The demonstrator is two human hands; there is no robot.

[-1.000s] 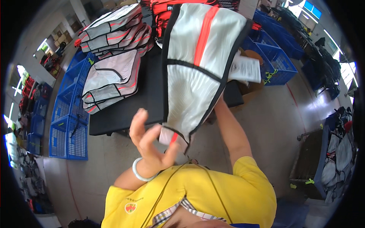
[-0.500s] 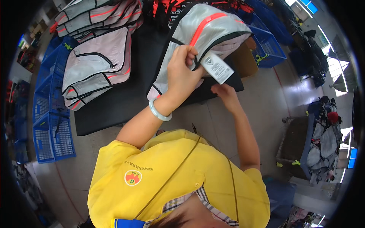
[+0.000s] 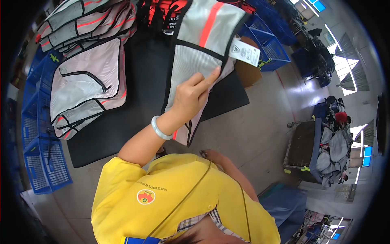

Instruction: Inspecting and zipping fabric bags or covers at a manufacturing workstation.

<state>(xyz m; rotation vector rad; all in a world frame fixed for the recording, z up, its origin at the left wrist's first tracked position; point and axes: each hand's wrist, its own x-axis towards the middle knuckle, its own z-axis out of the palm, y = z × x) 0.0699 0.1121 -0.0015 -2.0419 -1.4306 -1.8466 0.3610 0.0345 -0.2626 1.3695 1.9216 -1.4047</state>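
A grey-and-pale-pink fabric panel (image 3: 195,61) with black binding and a red-orange stripe lies over the black table, its near end hanging past the edge. My left hand (image 3: 190,94), with a pale bangle at the wrist, rests on the panel. Its index finger is stretched to the right-hand binding and the other fingers are bent; the thumb is hidden. A white printed label (image 3: 244,53) sticks out from that binding beyond the fingertip. My right hand (image 3: 212,156) is low by my waist, fingers curled in near a dark cord from my neck; what they hold is too small to tell.
Similar panels (image 3: 87,77) lie in a pile on the black tabletop (image 3: 142,77) at left, with more stacked behind. Red-and-black items (image 3: 162,16) sit at the back. Blue crates (image 3: 48,162) flank the table, a cardboard box (image 3: 248,75) stands right, and a loaded cart (image 3: 304,150) farther right.
My left hand has gone from pinching the panel by the label to lying on it with the index finger out. The panel is flatter. My right hand has dropped from near the label to my waist.
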